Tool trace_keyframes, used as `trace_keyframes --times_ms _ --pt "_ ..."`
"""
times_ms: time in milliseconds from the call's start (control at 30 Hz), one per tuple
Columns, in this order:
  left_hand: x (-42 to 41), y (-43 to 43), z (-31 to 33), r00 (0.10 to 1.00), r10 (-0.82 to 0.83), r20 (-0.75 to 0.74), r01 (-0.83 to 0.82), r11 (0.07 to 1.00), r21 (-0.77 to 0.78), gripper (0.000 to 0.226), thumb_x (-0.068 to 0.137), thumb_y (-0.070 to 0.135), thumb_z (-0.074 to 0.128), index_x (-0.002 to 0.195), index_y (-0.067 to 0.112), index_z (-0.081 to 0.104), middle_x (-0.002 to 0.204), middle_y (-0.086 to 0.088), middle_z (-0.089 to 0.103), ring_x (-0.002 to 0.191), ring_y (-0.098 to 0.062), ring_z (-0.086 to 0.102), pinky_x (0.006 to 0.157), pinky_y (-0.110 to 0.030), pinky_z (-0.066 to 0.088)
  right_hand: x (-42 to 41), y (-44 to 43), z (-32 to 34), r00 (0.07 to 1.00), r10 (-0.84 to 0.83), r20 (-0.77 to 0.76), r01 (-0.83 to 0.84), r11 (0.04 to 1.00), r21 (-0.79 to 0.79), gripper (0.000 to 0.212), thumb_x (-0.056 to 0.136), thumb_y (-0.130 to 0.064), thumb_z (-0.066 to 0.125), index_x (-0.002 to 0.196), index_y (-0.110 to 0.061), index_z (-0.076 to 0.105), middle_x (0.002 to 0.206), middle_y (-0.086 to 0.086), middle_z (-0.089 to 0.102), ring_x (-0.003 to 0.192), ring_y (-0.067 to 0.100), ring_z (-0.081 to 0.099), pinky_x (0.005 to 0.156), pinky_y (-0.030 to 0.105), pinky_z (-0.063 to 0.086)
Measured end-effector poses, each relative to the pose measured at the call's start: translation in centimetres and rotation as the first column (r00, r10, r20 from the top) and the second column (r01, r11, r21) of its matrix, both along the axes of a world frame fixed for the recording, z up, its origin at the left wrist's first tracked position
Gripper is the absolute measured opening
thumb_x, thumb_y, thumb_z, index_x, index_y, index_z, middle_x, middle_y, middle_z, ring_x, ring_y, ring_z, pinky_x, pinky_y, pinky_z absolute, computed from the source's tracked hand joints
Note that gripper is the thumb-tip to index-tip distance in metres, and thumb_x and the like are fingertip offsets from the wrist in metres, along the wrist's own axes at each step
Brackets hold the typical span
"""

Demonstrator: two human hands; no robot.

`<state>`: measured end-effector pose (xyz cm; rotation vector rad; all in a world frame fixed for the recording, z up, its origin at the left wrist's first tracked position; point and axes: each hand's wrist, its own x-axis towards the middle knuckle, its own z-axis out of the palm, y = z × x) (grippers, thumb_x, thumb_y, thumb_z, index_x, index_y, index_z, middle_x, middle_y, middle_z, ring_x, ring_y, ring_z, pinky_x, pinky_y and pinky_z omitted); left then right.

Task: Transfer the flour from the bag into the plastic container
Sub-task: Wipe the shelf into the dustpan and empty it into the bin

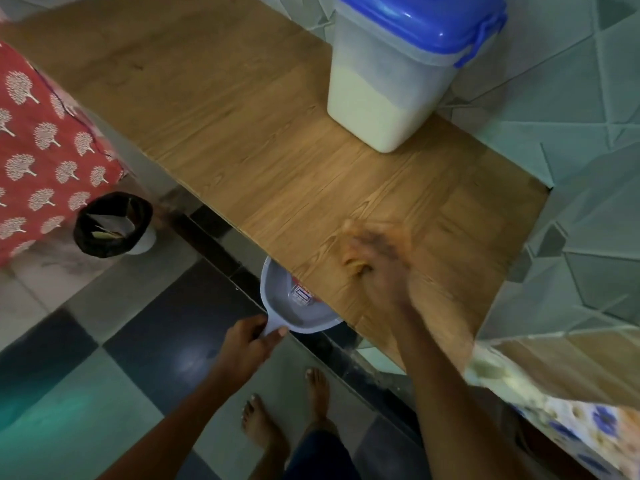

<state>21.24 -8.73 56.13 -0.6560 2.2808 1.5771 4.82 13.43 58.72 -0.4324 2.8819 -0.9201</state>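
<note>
A clear plastic container (391, 98) with a blue lid (426, 22) on it stands at the back of the wooden counter (242, 126), partly filled with white flour. My left hand (251, 341) grips the handle of a grey dustpan (294, 303), held just under the counter's front edge. My right hand (374, 261) lies blurred on the counter near that edge, fingers loosely spread with nothing in them. No flour bag is in view.
A small bin with a black liner (112, 223) stands on the floor at the left, beside a red patterned cloth (41, 150). Tiled wall (571, 116) runs along the right. My bare feet (287, 410) are on the checkered floor.
</note>
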Motion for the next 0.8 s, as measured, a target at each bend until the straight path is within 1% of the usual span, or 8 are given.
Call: trace_keyframes --times_ms 67,167,300,400,500,600,700,800 --pt "0.4 0.3 0.0 1.000 -0.027 -0.012 0.027 1.000 0.001 0.029 0.093 0.028 0.071 0.068 0.014 0.063 0.049 0.000 0.059 0.040 -0.004 0.052 0.048 -0.028 0.044 3.5 -1.7 1.3 0.973 0.198 0.121 -0.183 0.975 -0.126 0.048 0.086 0.005 0.051 0.126 -0.016 0.069 0.138 0.005 0.061 0.133 0.021 0.051 0.115 0.028 0.036" --pt "0.9 0.7 -0.1 0.999 -0.040 -0.017 0.040 0.999 -0.017 0.030 0.093 0.029 0.070 0.068 0.013 0.064 0.049 0.000 0.058 0.040 -0.005 0.052 0.048 -0.029 0.043 6.9 -1.9 2.3 0.894 0.389 0.220 -0.291 0.880 -0.375 0.067 0.074 0.016 0.043 0.129 -0.014 0.067 0.140 0.000 0.060 0.136 0.011 0.049 0.116 0.027 0.036" --pt "1.4 1.1 0.1 1.000 -0.002 -0.011 0.002 0.999 -0.042 0.035 0.091 0.031 0.072 0.063 0.014 0.061 0.047 0.001 0.058 0.039 -0.007 0.051 0.051 -0.032 0.043 6.5 0.9 5.3 0.910 0.123 0.395 0.171 0.758 -0.629 0.048 0.079 0.017 0.047 0.109 -0.010 0.073 0.108 0.001 0.075 0.105 0.014 0.069 0.095 0.032 0.053" --pt "1.6 1.7 0.8 0.999 0.031 -0.012 -0.031 0.998 -0.057 0.035 0.091 0.028 0.073 0.060 0.017 0.060 0.046 0.001 0.058 0.038 -0.006 0.052 0.050 -0.030 0.043 3.2 4.4 7.5 0.943 -0.206 0.260 0.317 0.792 -0.522 0.040 0.089 0.007 0.052 0.104 -0.024 0.073 0.098 -0.017 0.074 0.092 -0.001 0.067 0.083 0.014 0.050" --pt "1.8 2.8 1.1 0.997 0.080 -0.022 -0.082 0.993 -0.088 0.034 0.087 0.038 0.075 0.058 0.024 0.062 0.046 0.003 0.059 0.037 -0.004 0.052 0.050 -0.034 0.044 -1.6 8.4 6.3 0.915 -0.384 -0.123 0.332 0.891 -0.309 0.037 0.088 -0.005 0.055 0.119 -0.017 0.070 0.114 -0.007 0.069 0.103 0.013 0.065 0.095 0.032 0.051" --pt "2.8 4.0 0.9 0.993 0.115 -0.036 -0.118 0.988 -0.101 0.032 0.086 0.038 0.075 0.056 0.037 0.064 0.045 0.005 0.059 0.038 -0.003 0.053 0.050 -0.033 0.044 -3.3 12.5 1.3 0.872 -0.468 -0.143 0.466 0.884 -0.050 0.044 0.089 -0.030 0.042 0.129 -0.027 0.059 0.128 0.002 0.065 0.121 0.027 0.058 0.109 0.056 0.039" --pt "3.8 5.3 0.8 0.989 0.140 -0.042 -0.144 0.983 -0.110 0.034 0.089 0.033 0.075 0.058 0.028 0.062 0.047 0.000 0.058 0.039 -0.005 0.052 0.050 -0.032 0.044 -0.8 13.0 -1.8 0.892 -0.411 -0.188 0.438 0.889 0.132 0.044 0.094 -0.028 0.049 0.138 -0.031 0.051 0.144 0.006 0.054 0.135 0.034 0.045 0.120 0.060 0.019" --pt "4.7 6.6 0.5 0.986 0.163 -0.023 -0.164 0.980 -0.116 0.038 0.090 0.038 0.073 0.060 0.016 0.062 0.049 -0.002 0.060 0.042 -0.006 0.054 0.051 -0.029 0.043 2.4 7.7 -1.6 0.961 -0.235 -0.142 0.239 0.971 0.005 0.045 0.091 -0.023 0.064 0.136 -0.025 0.058 0.142 0.008 0.057 0.135 0.031 0.048 0.125 0.040 0.013"
